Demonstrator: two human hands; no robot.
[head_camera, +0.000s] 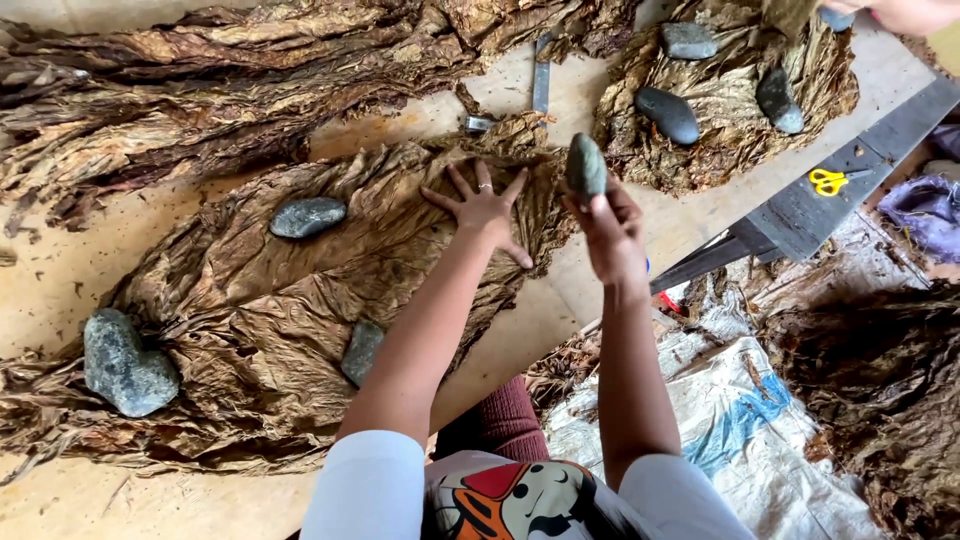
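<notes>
1. Crinkled dry brown leaves (300, 300) lie spread on the plywood counter (60, 300).
2. Left hand (485, 210), fingers splayed wide, presses flat on the leaves.
3. Right hand (610, 225) is clamped on a smooth grey-green stone (585, 166), raised above the leaf edge.

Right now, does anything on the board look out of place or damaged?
Nothing stands out. The left hand presses the flattened brown leaves, the right hand holds a grey stone, and other stones weigh the leaves down.
</notes>
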